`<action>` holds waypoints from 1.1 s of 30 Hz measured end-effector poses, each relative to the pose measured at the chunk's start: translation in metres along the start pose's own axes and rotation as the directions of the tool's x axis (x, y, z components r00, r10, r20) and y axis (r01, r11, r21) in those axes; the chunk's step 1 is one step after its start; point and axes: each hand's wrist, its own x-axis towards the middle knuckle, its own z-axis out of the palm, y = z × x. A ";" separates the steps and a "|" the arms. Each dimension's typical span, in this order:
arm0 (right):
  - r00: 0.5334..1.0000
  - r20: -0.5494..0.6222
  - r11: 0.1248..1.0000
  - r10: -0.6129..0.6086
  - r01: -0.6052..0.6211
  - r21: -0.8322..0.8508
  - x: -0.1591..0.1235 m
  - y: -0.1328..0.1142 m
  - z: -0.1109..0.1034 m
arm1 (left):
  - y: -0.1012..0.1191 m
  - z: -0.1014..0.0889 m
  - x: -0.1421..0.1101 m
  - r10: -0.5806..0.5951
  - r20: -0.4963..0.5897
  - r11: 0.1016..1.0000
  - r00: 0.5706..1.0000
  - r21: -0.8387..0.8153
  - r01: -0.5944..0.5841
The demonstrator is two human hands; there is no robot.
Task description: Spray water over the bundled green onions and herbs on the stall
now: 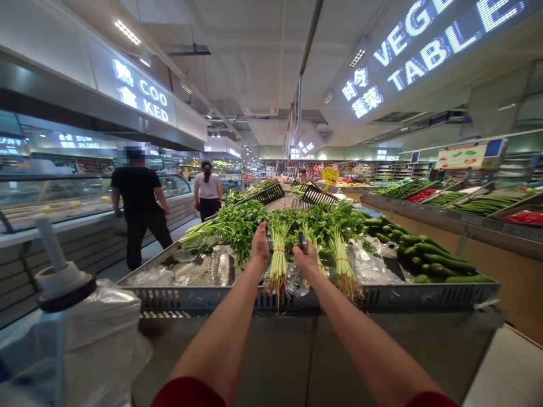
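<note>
Bunches of leafy celery lie in the display bin (195,289) with their roots toward me. One celery bunch (279,254), tied with an orange band, sits between my hands. My left hand (260,243) is at the left of that bunch beside the leaves; it looks stretched out and open, though its fingers are partly hidden. My right hand (307,259) is closed around a small dark object (302,243), whose kind I cannot make out, just right of the bunch. A second banded celery bunch (340,254) lies farther right. Clear plastic wrap (298,281) shows under my right hand.
Dark green cucumber-like vegetables (430,254) fill the bin's right side. A roll of plastic bags (97,322) stands at the near left. Black crates (269,193) lie farther back. Two people (138,198) are beyond the bin at left. Sloped vegetable stands (483,203) are at right.
</note>
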 end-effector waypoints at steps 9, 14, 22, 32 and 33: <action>0.999 0.018 0.999 0.037 -0.037 -0.008 0.000 -0.005 -0.007 | 0.014 0.001 0.000 0.013 -0.036 1.000 0.999 -0.008 -0.013; 0.999 -0.007 0.999 0.047 -0.047 -0.006 -0.003 -0.006 -0.007 | 0.012 0.003 0.001 0.025 -0.026 1.000 0.999 -0.007 -0.025; 0.999 -0.032 0.999 0.012 -0.010 0.039 -0.012 -0.017 -0.009 | 0.006 0.001 0.001 0.023 -0.028 1.000 0.999 -0.021 -0.023; 0.999 -0.035 0.999 -0.026 0.027 0.025 -0.008 -0.016 -0.005 | 0.003 -0.001 0.007 0.036 -0.022 0.999 0.999 -0.035 -0.037; 0.999 -0.034 1.000 -0.020 0.020 0.019 -0.008 -0.013 -0.004 | 0.002 -0.002 0.007 0.037 -0.022 0.999 0.999 -0.032 -0.037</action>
